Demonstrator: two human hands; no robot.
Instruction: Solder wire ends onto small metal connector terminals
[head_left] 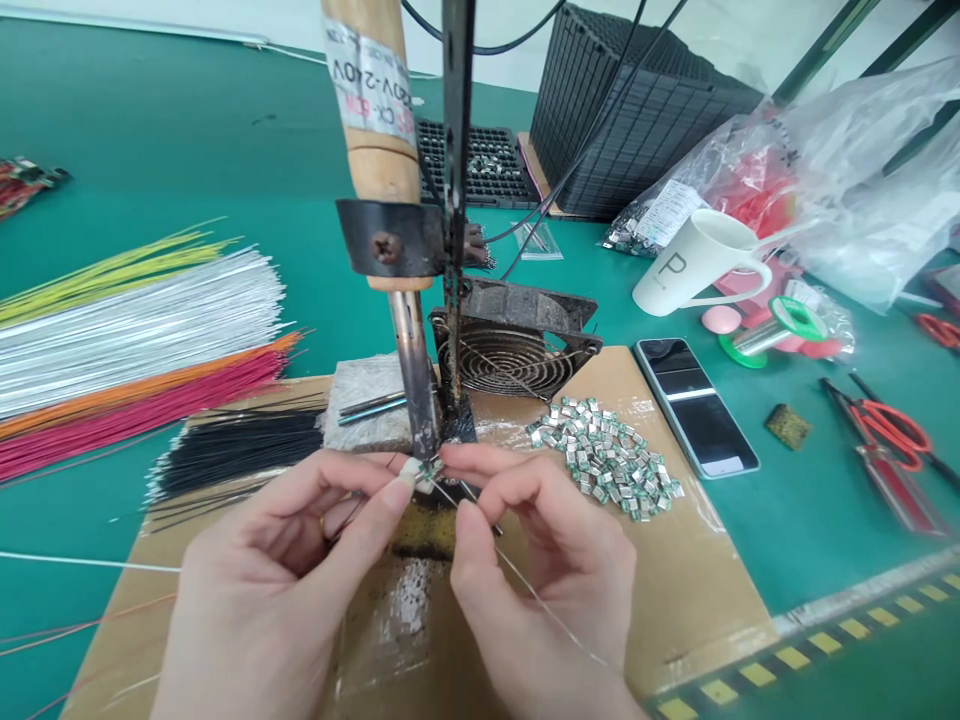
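Note:
My left hand [300, 560] is closed, pinching a small pale connector piece [420, 474] between thumb and fingertips right under the tip of the upright soldering iron [414, 350]. Thin wires [90, 562] trail out to the left of this hand. In my right hand [547, 560], thumb and forefinger grip a thin strand of solder wire [540, 600], whose upper end reaches the connector at the iron's tip. Fingers partly hide the exact contact. Below the tip lies a dark, stained sponge [424, 532].
Wire bundles in several colours [142, 335] and black wires [247, 450] lie left. On the cardboard [600, 610] are a fan [517, 350] and a pile of small metal connectors [607, 460]. Phone [697, 408], mug [697, 262], solder spool [799, 320] and scissors [892, 430] sit right.

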